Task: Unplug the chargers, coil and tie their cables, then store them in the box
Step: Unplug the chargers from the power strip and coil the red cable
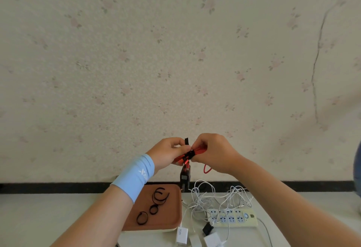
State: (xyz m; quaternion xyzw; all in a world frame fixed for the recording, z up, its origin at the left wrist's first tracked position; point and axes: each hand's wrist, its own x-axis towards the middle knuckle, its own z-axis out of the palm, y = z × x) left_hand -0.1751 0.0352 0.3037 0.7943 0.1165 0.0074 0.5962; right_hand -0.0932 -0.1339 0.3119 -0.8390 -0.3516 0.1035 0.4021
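Left hand (168,154) and right hand (213,153) both pinch the coiled cable (198,151) above the table (244,237), tie (187,141) only half wrapped, so a slack pinch could let it unwind and the dangling charger (185,178) pull the coil open.

The power strip (232,217) lies on the table (252,240). The tray (172,200) sits left of the strip, with cable ties (154,209) in it. Loose cables (207,198) pile behind the strip and across its left end. Chargers (181,234) lie in front of it. Above and behind its left end, the left hand (168,154) and right hand (213,153) hold a cable bundle (195,152), with a charger brick (185,178) hanging beneath.
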